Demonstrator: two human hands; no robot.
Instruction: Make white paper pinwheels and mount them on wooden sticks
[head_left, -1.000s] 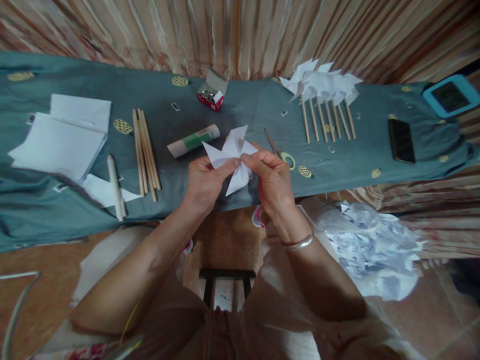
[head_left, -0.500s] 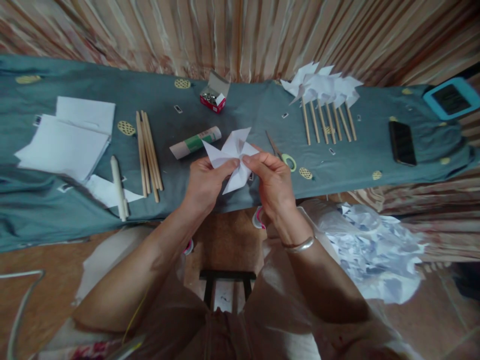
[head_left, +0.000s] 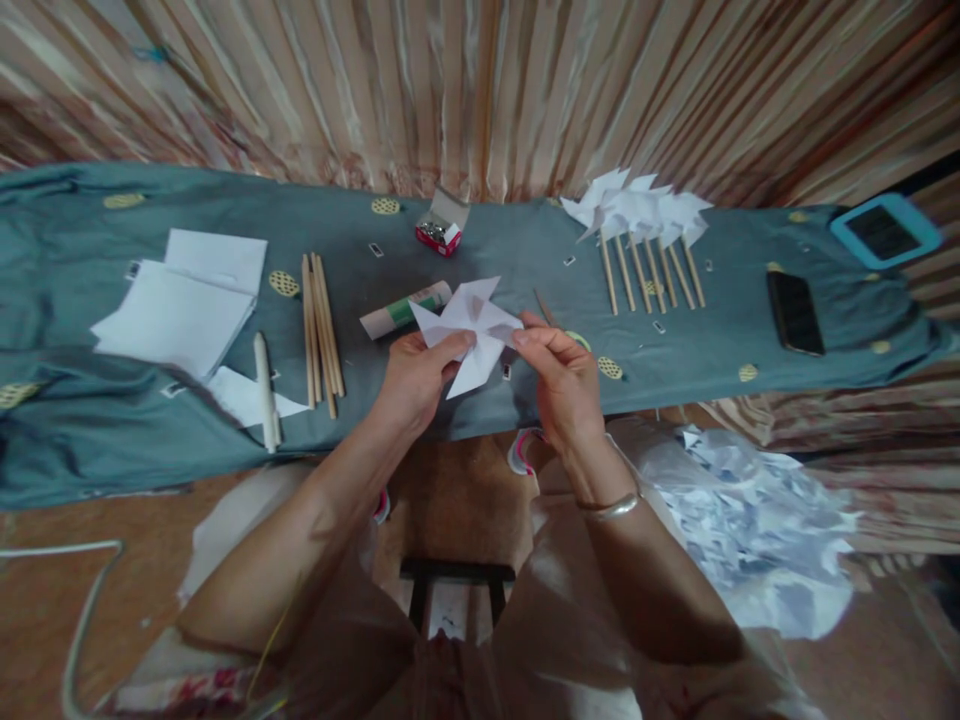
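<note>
From my remote seat I'm seeing 1 white paper pinwheel mid-frame, over the teal cloth. The left hand is pinching it near the centre, thumb on top; the right hand is pinching its right-hand blade. I'm judging this as blade-shaping, the next move calling for light fingertips and a steady centre (mounted pinwheels are lying upper right).

the only view looks forward and steeply down from the wearer's head, the left hand and right hand close below, the lap nearest, the tabletop crossing mid-frame, the curtain beyond it.
</note>
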